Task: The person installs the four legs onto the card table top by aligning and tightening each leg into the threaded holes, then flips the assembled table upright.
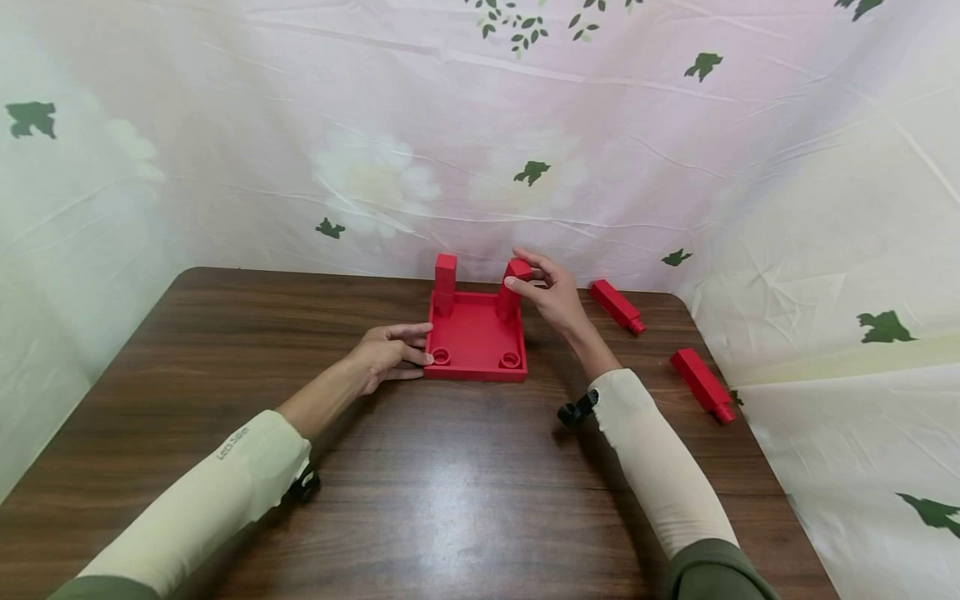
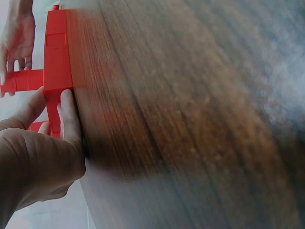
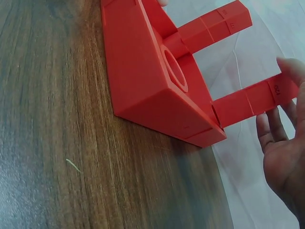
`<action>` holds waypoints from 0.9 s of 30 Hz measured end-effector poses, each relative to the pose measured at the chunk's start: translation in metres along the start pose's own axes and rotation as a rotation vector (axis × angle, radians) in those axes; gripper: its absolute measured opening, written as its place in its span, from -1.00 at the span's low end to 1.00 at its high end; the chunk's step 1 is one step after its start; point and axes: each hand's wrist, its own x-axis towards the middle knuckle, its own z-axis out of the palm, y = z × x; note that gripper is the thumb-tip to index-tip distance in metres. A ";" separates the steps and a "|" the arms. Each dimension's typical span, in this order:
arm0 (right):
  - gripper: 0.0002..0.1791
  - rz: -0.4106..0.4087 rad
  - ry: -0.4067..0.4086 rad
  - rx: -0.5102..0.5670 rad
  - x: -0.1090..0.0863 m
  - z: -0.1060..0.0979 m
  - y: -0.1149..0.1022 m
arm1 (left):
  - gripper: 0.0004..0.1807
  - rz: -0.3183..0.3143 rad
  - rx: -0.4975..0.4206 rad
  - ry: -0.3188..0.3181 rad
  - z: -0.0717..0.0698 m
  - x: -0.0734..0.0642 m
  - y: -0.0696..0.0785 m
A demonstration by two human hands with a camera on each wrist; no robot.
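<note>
A red square tabletop (image 1: 477,333) lies upside down like a shallow tray, with round sockets (image 1: 511,360) in its two near corners. My left hand (image 1: 375,358) holds its near left corner, thumb at the rim and fingers along the outside. At the far right corner stands a slightly tilted red table leg (image 1: 507,302). My right hand (image 1: 557,293) grips that leg near its top between thumb and fingers; the right wrist view shows the leg's lower end (image 3: 231,110) at the corner. Another red leg (image 1: 446,285) stands upright in the far left corner.
Two loose red legs lie on the table to the right, one farther back (image 1: 615,305) and one near the right edge (image 1: 701,380), their narrow ends toward me. Behind the brown wooden table (image 1: 442,492) hangs a patterned cloth (image 1: 450,150), with more cloth along both sides.
</note>
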 end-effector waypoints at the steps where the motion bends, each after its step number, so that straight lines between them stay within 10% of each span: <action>1: -0.35 -0.002 -0.003 0.009 0.000 0.000 0.001 | -0.12 0.000 -0.001 0.000 0.000 0.001 0.000; 27: -0.46 -0.031 0.092 0.056 -0.004 0.001 0.001 | -0.14 0.002 0.003 0.002 0.001 -0.001 0.000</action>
